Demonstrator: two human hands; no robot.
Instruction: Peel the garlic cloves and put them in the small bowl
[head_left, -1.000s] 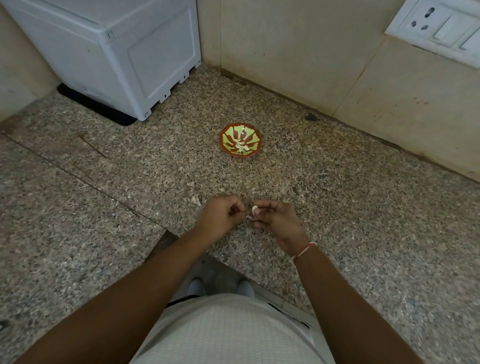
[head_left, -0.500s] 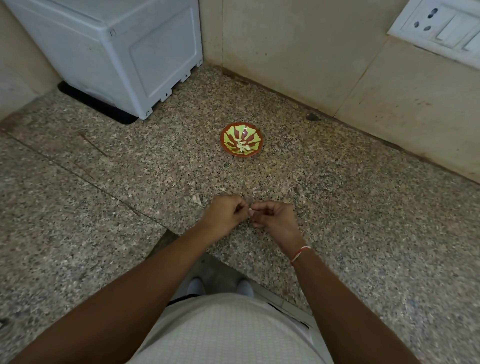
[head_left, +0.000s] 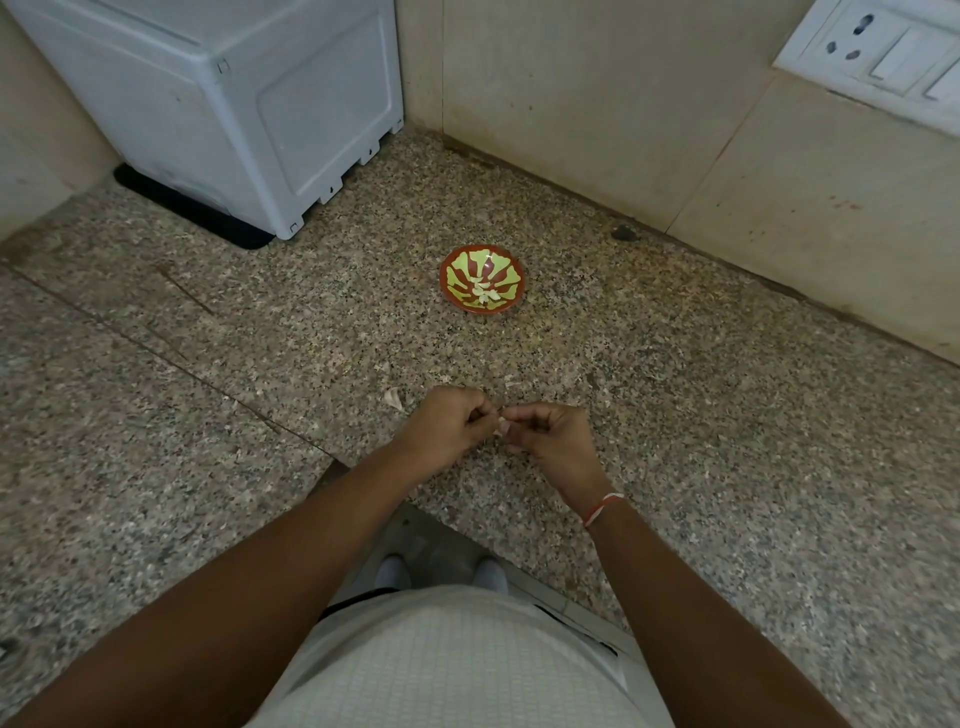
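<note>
Grip, left hand (head_left: 447, 426): fingers are curling inward, their tips pinching the near side of a garlic clove (head_left: 502, 427) held between both hands.
Grip, right hand (head_left: 545, 441): thumb and forefinger are pinching the same clove from the other side; a red and white thread band (head_left: 602, 508) is sitting on this wrist.
Garlic clove in hand: it is showing only as a small pale sliver between the fingertips, just above the tabletop (head_left: 727, 467); how much skin is on it cannot be told.
Loose piece (head_left: 394, 399): a pale garlic piece is lying on the speckled stone just left of the left hand, apart from it.
Small bowl (head_left: 482, 285): red with yellow-green markings, it is standing upright beyond the hands, well apart from them, and is holding several pale cloves (head_left: 484, 294).
White appliance (head_left: 234, 104): it is standing in the far left corner.
Switch plate (head_left: 878, 52): it is sitting on the wall at far right.
</note>
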